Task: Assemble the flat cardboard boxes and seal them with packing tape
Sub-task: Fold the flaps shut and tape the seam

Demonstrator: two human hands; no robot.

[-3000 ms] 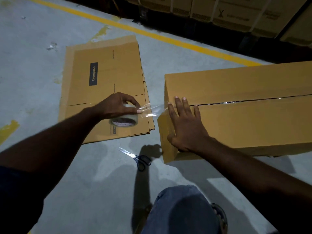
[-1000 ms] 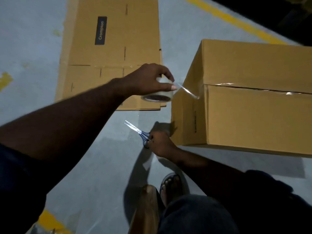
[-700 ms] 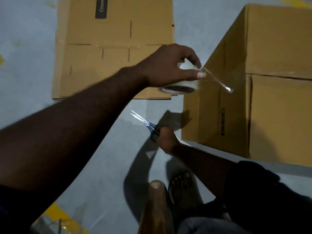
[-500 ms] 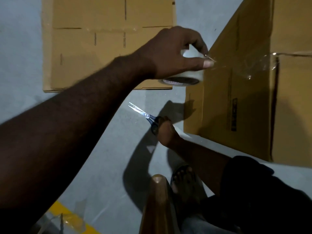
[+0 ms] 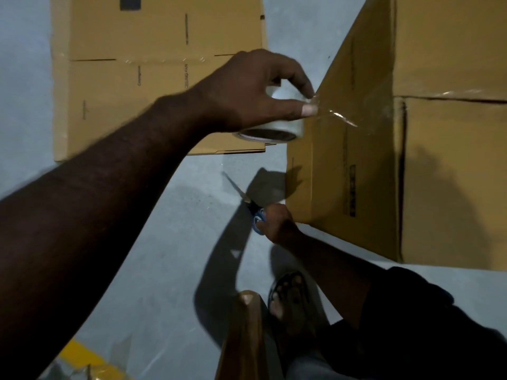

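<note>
An assembled cardboard box (image 5: 439, 165) stands on the floor at the right, its top seam covered by clear tape. My left hand (image 5: 255, 91) grips a roll of clear packing tape (image 5: 277, 127) held at the box's end face. A strip of tape (image 5: 340, 116) stretches from the roll onto that face. Low down by the box's bottom corner, my right hand (image 5: 277, 223) grips the blue handles of a pair of scissors (image 5: 247, 204), blades pointing up and left.
A stack of flat cardboard boxes (image 5: 131, 78) lies on the grey concrete floor at the upper left. My sandalled foot (image 5: 288, 294) and a wooden post (image 5: 244, 338) are at the bottom centre. A yellow floor line (image 5: 90, 360) runs at the lower left.
My right hand left the box top and took hold of the scissors on the floor. My left hand carried the tape roll closer to the box's end face. The view tilted further down.
</note>
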